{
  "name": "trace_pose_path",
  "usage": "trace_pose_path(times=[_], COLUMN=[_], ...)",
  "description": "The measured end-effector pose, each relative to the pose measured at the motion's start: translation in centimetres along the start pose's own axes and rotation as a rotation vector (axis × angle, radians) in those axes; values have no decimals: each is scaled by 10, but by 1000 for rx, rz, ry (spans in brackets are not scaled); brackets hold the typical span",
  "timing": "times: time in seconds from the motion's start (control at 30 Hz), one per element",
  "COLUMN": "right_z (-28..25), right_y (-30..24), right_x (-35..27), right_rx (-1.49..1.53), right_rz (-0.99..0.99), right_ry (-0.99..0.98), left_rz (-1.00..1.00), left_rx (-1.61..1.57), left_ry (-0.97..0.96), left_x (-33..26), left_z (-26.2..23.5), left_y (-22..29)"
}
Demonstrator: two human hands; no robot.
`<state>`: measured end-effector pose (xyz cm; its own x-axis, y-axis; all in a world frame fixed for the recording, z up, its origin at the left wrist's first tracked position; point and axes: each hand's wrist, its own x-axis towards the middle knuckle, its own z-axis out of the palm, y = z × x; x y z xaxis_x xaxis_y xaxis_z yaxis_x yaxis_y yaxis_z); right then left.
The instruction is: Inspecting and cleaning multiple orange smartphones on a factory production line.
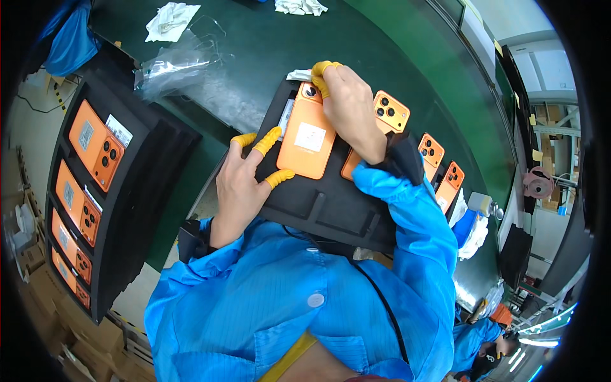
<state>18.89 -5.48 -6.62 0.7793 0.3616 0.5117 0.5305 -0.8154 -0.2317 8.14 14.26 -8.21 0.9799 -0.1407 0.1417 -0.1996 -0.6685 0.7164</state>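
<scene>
My left hand (245,181) steadies the orange phone (309,137) on the black tray (318,204), fingers spread; my right hand (349,108) pinches its top corner. I'd peel slowly, keeping it flat.

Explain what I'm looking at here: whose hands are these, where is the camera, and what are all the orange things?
This is one wide fisheye view from a camera on a person's head, looking down, so straight edges bend. The person wears a blue smock and yellow fingertip covers. The left hand rests at the edge of an orange phone lying back-up on a black tray. The right hand presses its fingers near the phone's camera end. More orange phones lie to the right, and a black rack on the left holds four others. Everything sits on a green table.
</scene>
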Motion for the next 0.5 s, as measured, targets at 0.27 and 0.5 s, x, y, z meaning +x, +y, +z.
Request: trace_pose_path(times=[0.27, 0.5], right_z=[-15, -42], right_y=[-58, -43], right_x=[-56, -83], right_rx=[384, 400], right_rz=[-242, -244], right_ry=[-344, -430], left_rz=[-88, -286], left_rx=[-429, -681], left_ry=[-104, -250], left_x=[-3, -7], left_z=[-14, -20], left_y=[-10, -18])
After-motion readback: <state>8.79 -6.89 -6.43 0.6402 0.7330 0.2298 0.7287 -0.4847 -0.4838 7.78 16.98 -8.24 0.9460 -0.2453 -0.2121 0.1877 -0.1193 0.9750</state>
